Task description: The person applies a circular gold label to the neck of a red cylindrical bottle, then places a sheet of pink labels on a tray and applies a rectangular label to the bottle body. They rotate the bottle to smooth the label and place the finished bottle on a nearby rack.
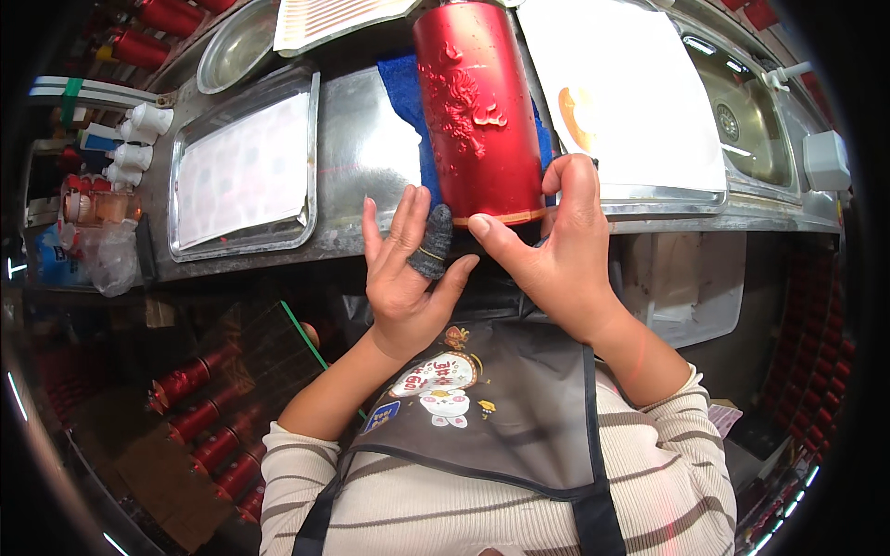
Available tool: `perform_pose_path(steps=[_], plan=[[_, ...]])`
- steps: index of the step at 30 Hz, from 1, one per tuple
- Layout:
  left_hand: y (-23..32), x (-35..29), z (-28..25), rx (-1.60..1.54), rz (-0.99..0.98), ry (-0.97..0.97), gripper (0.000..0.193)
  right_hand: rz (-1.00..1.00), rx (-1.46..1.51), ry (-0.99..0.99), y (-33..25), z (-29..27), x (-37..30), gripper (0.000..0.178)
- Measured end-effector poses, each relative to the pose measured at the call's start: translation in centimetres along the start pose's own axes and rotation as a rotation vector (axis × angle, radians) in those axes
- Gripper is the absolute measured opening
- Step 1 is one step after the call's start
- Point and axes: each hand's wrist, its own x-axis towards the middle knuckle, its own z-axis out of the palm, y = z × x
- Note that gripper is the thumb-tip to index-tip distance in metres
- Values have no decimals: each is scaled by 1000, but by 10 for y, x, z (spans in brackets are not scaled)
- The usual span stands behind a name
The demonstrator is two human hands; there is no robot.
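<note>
A red metallic bottle with raised relief lies on a blue cloth, its orange-rimmed end toward me at the counter's front edge. My right hand is at that end, thumb against the rim and bent index finger along the bottle's right side. The other right fingers are mostly hidden behind the hand. My left hand is beside the rim's left corner, fingers stretched and thumb apart, with nothing visible in it. A dark grey knitted finger cover sits on its index finger.
Left of the bottle is a metal tray with a patterned white sheet. White sheets cover another tray at right, beside a sink. White plastic fittings stand far left. Several red bottles lie below, left.
</note>
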Motion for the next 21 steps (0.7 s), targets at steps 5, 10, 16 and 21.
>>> perform_pose_path(steps=[5,10,16,21], plan=[[0,5,4,16,64,11,38,75,129,22,2,5,0,59],[7,14,3,48,98,-10,39,76,181,-2,3,1,0,55],[12,23,-1,120,149,-41,43,57,232,-33,7,-4,0,48],[18,27,-7,159,126,-65,46,49,277,-68,11,-9,0,46]])
